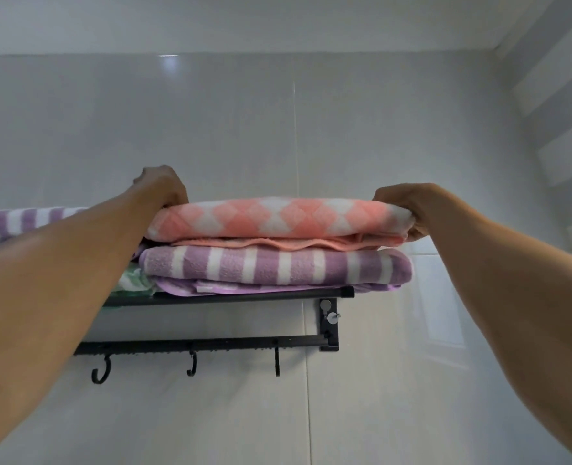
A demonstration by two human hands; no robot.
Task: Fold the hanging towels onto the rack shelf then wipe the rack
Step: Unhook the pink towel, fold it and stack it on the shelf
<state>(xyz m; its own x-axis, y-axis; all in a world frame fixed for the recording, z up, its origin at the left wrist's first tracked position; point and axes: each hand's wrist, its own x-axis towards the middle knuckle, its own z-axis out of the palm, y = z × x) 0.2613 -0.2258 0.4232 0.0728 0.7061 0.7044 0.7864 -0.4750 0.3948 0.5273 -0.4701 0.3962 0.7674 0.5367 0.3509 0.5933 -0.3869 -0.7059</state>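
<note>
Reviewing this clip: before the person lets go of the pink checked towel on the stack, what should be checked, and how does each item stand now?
1. Pink checked towel folded: ok, lies flat and layered.
2. It sits on the purple striped towel: ok, stacked directly above, edges roughly lined up.
3. Both ends held: ok, left hand grips the left end, right hand grips the right end.
4. Stack carried by the rack shelf: ok, though the purple towel's right end juts slightly past the bar end.
5. Hooks below free of hanging towels: ok.
6. Rack wiped: cannot tell; no wiping cloth in hand.
</note>
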